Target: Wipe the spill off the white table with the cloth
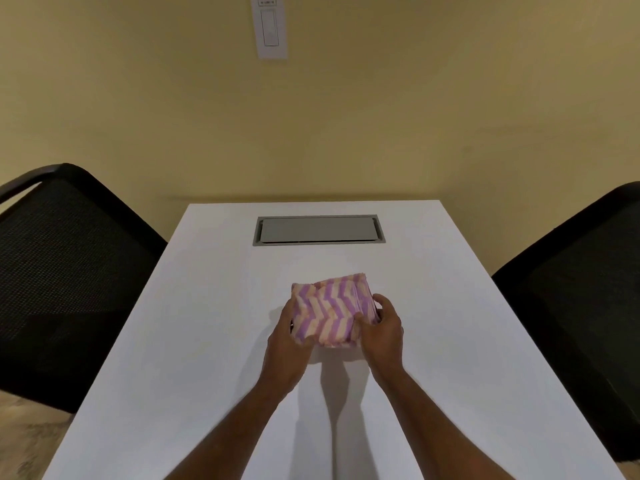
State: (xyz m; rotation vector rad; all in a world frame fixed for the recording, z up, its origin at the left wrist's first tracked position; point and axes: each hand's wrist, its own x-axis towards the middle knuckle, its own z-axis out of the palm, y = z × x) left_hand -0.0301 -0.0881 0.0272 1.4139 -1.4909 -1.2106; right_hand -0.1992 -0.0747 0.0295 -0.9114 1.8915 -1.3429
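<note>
Gripping cloth (332, 313) with both hands on the near side of hatch (318, 230), roughly in line with hatch's middle and well apart from it; holding it bunched into a thick pad, purple and cream zigzag stripes facing up; noting a slightly ragged far edge pointing toward hatch.

Clamping left hand (289, 336) on the pad's left edge; pressing the thumb on the upper face at the corner furthest from hatch; curling the fingers round the edge and out of sight beneath.

Clamping right hand (381, 329) on the right edge likewise; laying the thumb across the top; curling the fingers round the side, with the tips hidden behind the folds.

Failing to tell from this view whether the pad is touching table (207, 341) or hanging just above it; noting shadow on the white top just past the pad on the side away from hatch.

Reaching both bare forearms in from the end of table opposite hatch, converging toward it.

Logging hatch as grey, closed, and set flush in table near the far end; seeing left chair (69, 271), black mesh, to the left of hatch beside table's edge; seeing right chair (581, 289), also black, to the right of hatch; noting yellow wall (450, 98) beyond hatch, with white plate (270, 27) high above it.
</note>
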